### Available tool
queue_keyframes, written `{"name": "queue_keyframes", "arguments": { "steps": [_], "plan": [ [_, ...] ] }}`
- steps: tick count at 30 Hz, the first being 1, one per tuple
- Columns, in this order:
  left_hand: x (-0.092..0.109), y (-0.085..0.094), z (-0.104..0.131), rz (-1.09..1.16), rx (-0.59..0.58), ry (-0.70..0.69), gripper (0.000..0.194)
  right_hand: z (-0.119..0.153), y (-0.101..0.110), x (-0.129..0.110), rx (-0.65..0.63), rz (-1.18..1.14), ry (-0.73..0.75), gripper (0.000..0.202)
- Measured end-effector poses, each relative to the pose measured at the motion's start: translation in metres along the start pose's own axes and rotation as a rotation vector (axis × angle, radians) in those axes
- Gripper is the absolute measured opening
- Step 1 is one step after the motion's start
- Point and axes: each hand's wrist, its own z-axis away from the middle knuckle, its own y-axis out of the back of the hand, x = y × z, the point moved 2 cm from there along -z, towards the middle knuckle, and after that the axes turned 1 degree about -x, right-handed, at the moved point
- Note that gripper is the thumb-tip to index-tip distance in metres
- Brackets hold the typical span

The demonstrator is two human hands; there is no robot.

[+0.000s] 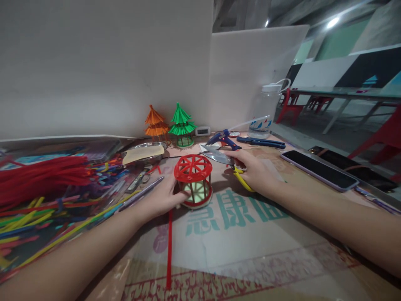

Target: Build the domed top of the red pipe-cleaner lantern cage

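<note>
My left hand (169,193) grips the left side of a small round pavilion frame (193,167). The frame has a spoked red top, thin upright posts and a red-edged base, and it stands on the printed table cover. Scissors (239,177) with yellow handles are in my right hand (252,169), their blades parted and pointing left, just behind the frame. A red pipe cleaner (169,251) lies straight in front of my left hand. Behind the blades is a blue hot glue gun (224,139). My left fingers are partly hidden behind the frame.
Finished orange (153,121) and green (181,125) pagodas stand at the back. Red pipe cleaners (46,175) and colourful scraps pile up at left. A phone (319,169), a blue cutter (261,142) and a water bottle (263,110) are on the right.
</note>
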Motion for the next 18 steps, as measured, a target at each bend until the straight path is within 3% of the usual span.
{"name": "queue_keyframes", "arguments": {
  "steps": [3,5,11,15,18],
  "plan": [
    [0.008,0.010,-0.004,0.056,-0.138,0.012,0.052,0.000,0.000,-0.001,0.006,-0.006,0.022,0.044],
    [0.010,0.013,-0.007,0.073,-0.158,0.016,0.053,0.001,0.002,-0.003,0.003,-0.008,0.023,0.044],
    [0.006,0.000,-0.006,0.028,0.030,-0.030,0.064,0.001,0.007,-0.009,0.000,-0.025,0.025,0.042],
    [-0.001,-0.007,-0.006,0.022,0.031,-0.058,0.051,0.000,0.007,-0.014,-0.055,-0.005,0.086,0.046],
    [-0.004,-0.006,-0.004,0.045,0.068,-0.051,0.055,-0.001,0.009,-0.017,-0.058,0.036,0.093,0.049]
  ]
}}
